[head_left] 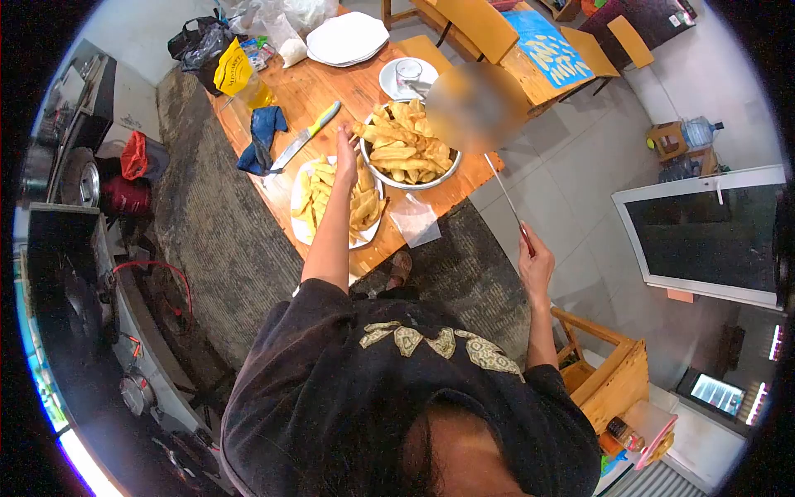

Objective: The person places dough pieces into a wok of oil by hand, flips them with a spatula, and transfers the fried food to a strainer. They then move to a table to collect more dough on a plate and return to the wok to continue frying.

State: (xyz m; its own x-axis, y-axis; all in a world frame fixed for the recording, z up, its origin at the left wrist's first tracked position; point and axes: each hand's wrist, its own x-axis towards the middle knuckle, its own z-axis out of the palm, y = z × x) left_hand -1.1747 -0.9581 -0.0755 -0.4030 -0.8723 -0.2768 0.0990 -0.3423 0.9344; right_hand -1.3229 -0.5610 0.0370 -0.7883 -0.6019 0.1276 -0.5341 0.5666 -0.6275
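Metal-shafted utensil, gripped by red handle in right hand, beside right edge of wooden table, tiled floor alongside; long axis slanting forward-left, far end blurred. Left hand unclenched, outstretched at side of bowl of fried strips; contact unclear.

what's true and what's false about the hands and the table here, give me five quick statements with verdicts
1. The right hand holds a long-handled tool. True.
2. The knife is in the left hand. False: it lies on the table, and that hand is beside the bowl.
3. The glass stands on a plate. True.
4. The bowl is empty. False: it is heaped with fried pieces.
5. The blue cloth lies on the table. True.
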